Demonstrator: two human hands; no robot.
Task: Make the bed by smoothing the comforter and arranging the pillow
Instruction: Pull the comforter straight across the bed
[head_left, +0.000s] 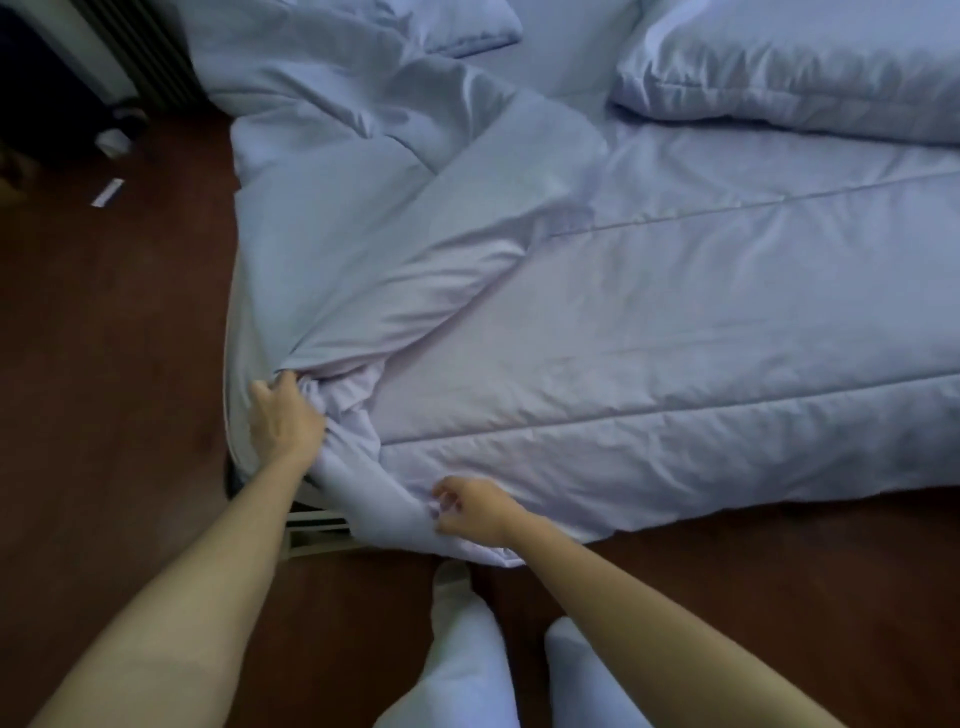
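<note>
A pale blue quilted comforter (649, 332) covers the bed, flat on the right and bunched in thick folds towards the left and far side. My left hand (283, 415) grips a gathered fold at the bed's near left corner. Close to it, my right hand (467, 512) pinches the comforter's near edge, where the cloth is rolled into a ridge between both hands. One large pillow (789, 67) lies at the far right. A second pillow (457, 26) shows at the far middle, partly cut off by the frame's top.
Dark brown floor (104, 364) lies left of and in front of the bed. My legs in white trousers (467, 660) stand at the bed's near edge. A dark slatted unit (145, 52) and small white items (111, 140) sit at the far left. Pale frame slats (317, 530) show under the corner.
</note>
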